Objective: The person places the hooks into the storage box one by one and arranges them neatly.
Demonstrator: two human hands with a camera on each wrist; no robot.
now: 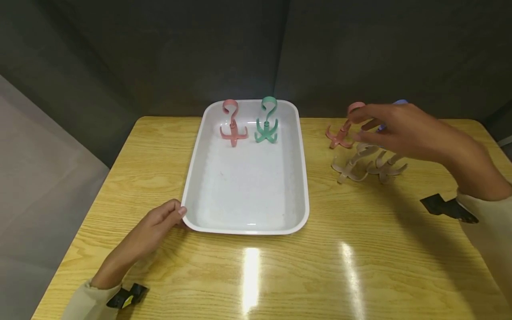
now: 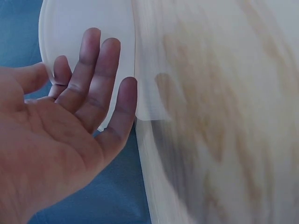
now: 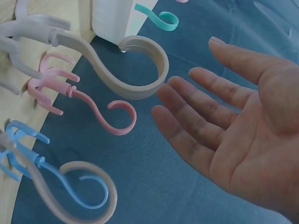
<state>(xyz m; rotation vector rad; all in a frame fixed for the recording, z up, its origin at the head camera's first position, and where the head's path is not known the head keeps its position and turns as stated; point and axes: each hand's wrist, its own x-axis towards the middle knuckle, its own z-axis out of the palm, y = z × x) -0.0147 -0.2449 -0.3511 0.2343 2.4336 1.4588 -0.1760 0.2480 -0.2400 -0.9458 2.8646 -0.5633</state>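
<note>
A white tray (image 1: 252,191) lies on the table; my left hand (image 1: 154,229) holds its near left corner, thumb on the rim and fingers at the outer side. Inside, a pink swivel hanger hook (image 1: 234,133) and a green one (image 1: 266,131) stand near the far end. To the right of the tray, my right hand (image 1: 412,131) hovers with loosely spread fingers over another pink hook (image 1: 339,137), two beige hooks (image 1: 350,171) and a blue hook (image 1: 400,102), partly hidden. In the right wrist view its fingertips are near a beige hook's curl (image 3: 140,91), with nothing grasped.
The wooden table (image 1: 224,271) extends around the tray, with glossy light reflections in front. A dark curtain (image 1: 200,53) hangs behind its far edge. A dark band (image 1: 448,208) sits at the right sleeve, another (image 1: 127,297) at the left.
</note>
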